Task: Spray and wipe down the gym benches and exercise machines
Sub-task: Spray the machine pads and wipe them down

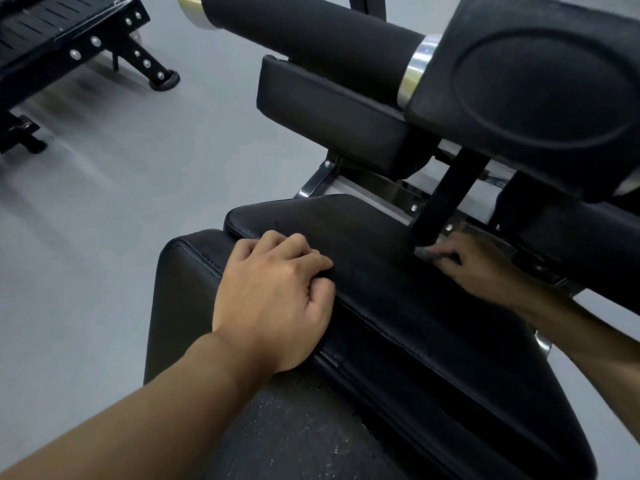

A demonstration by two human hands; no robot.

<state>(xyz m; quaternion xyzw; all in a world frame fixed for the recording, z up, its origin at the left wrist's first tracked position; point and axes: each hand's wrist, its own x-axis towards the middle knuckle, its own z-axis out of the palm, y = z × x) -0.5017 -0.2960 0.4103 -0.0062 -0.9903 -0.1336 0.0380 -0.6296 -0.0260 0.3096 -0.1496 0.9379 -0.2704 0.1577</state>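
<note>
Left hand [273,292] rests mid-frame on the seat [398,313], fingers curled — around what, unclear — while the right hand [485,268], at right, pinches a cloth [426,252] beside the post [446,199].

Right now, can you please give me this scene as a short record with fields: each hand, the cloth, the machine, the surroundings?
left hand: rests on the seat pad, fingers curled, nothing visible in it
right hand: holds a grey cloth at the foot of the black post
cloth: small, blurred, partly hidden by the fingers
machine: black pads, with a foam roller above
surroundings: grey floor; second machine at upper left
</note>
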